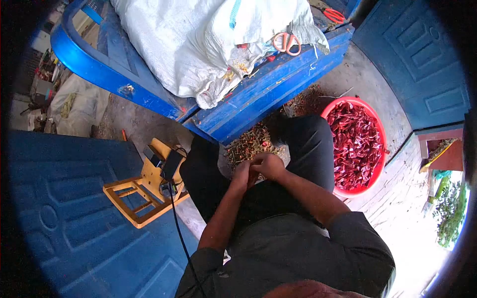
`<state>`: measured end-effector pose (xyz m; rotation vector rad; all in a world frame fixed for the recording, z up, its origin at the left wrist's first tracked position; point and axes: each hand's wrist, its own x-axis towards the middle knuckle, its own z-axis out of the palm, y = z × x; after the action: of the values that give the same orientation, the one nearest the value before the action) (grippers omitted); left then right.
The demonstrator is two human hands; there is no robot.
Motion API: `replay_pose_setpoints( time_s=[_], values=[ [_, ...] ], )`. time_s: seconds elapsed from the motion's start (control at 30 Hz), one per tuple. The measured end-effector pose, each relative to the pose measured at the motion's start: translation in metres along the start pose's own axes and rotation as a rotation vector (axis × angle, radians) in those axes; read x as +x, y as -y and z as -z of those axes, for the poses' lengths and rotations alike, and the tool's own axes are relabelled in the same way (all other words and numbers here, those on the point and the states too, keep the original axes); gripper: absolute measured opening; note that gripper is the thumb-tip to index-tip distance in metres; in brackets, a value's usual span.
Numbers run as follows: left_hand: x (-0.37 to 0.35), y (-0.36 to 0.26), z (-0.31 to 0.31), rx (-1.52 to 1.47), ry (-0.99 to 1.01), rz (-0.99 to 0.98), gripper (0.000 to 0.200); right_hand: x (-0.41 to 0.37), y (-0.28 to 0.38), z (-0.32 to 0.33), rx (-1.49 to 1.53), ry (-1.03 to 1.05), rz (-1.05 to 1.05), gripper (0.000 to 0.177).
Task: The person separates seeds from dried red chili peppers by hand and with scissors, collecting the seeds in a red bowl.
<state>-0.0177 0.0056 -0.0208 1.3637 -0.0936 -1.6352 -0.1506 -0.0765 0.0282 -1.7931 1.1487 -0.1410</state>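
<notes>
My left hand (242, 175) and my right hand (269, 165) meet between my knees, fingers closed and touching each other. A reddish bit shows where the fingertips come together, but the hands hide most of it, so its kind cannot be made out. Just beyond the hands, on the floor, lies a heap of dry brownish stems (247, 144) with red bits mixed in. To the right of my knee stands a round red basin (383, 154) filled with dark red dried chillies (352, 144).
A blue metal cart (278, 82) stands in front of me, bearing a white woven sack (184, 44). Orange-handled scissors (286, 43) and red-handled scissors (334, 16) lie on it. A wooden chair (144, 191) with black devices and a cable stands left. Blue doors (79, 208) flank me.
</notes>
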Motion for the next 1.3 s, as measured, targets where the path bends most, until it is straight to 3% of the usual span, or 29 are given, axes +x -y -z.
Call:
replay_pose_setpoints(
  time_s=[0.03,0.13,0.23,0.3,0.43,0.57,0.63,0.7,0.93,1.07,1.13,1.2,1.3],
  values=[
    [-0.008,-0.008,-0.004,0.161,-0.012,-0.034,0.031,0.003,-0.007,-0.004,-0.002,0.000,0.003,0.035],
    [0.003,0.005,0.006,0.147,-0.050,-0.052,0.028,0.010,-0.028,-0.017,-0.098,-0.056,0.087,0.034],
    [-0.002,-0.005,-0.005,0.167,-0.049,-0.026,0.024,0.015,-0.031,-0.022,0.094,-0.083,-0.075,0.034],
    [-0.001,-0.003,0.002,0.164,-0.045,-0.070,0.023,0.018,-0.025,-0.017,0.418,0.116,-0.268,0.034],
    [-0.002,-0.007,0.003,0.067,-0.100,-0.073,0.023,0.015,-0.010,-0.006,0.641,0.164,-0.415,0.032],
    [-0.016,-0.022,-0.002,0.071,-0.049,-0.106,0.020,0.015,-0.006,-0.003,0.626,0.152,-0.285,0.026],
    [-0.018,-0.028,-0.003,0.055,0.079,-0.076,0.018,0.016,-0.002,-0.001,0.602,0.124,-0.201,0.023],
    [-0.015,-0.028,-0.005,0.033,0.033,-0.114,0.018,0.015,0.000,0.006,0.130,-0.078,0.346,0.020],
    [0.017,-0.001,-0.005,-0.008,-0.129,-0.173,0.020,0.025,-0.007,-0.011,0.015,-0.242,0.357,0.023],
    [0.009,-0.007,0.009,-0.053,0.001,-0.113,0.019,0.024,-0.005,-0.010,0.109,-0.205,0.257,0.020],
    [0.006,-0.009,0.010,0.090,0.016,-0.058,0.018,0.023,-0.014,-0.009,0.132,-0.177,0.241,0.021],
    [-0.009,-0.016,-0.001,0.012,0.034,-0.079,0.017,0.024,-0.023,-0.009,0.320,-0.063,0.094,0.018],
    [-0.005,-0.028,-0.004,-0.096,0.066,-0.140,0.018,0.015,0.003,-0.001,0.504,-0.188,0.247,0.015]
  ],
)
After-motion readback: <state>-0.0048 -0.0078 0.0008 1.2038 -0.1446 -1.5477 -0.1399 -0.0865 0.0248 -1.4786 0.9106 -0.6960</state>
